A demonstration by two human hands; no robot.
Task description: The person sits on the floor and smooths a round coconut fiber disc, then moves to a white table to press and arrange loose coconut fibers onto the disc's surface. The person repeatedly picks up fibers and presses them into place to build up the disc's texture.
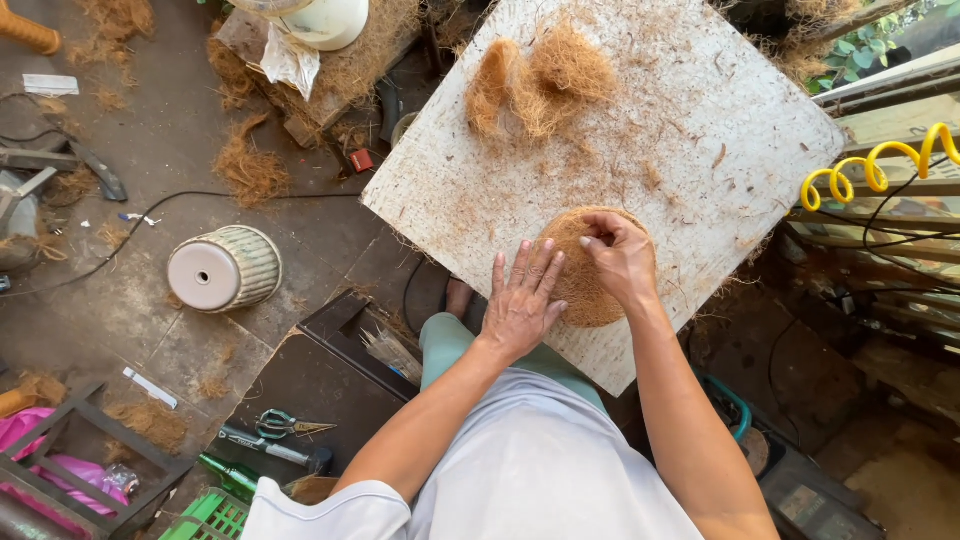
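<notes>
A round pad of brown coconut fibre [585,290] lies near the front edge of a white, speckled board [690,160]. My left hand [522,300] rests flat against the pad's left side, fingers spread and pointing away from me. On top of the pad sits my right hand [618,258], its fingertips curled and pressing into the fibre at the upper middle. A loose clump of the same fibre [535,82] lies farther back on the board.
On the floor to the left lies an overturned ribbed pot [224,268], with black cables and scattered fibre. Scissors [285,424] and hand tools lie by my left elbow, beside a green crate [210,515]. A yellow coiled hose [880,160] hangs at the right.
</notes>
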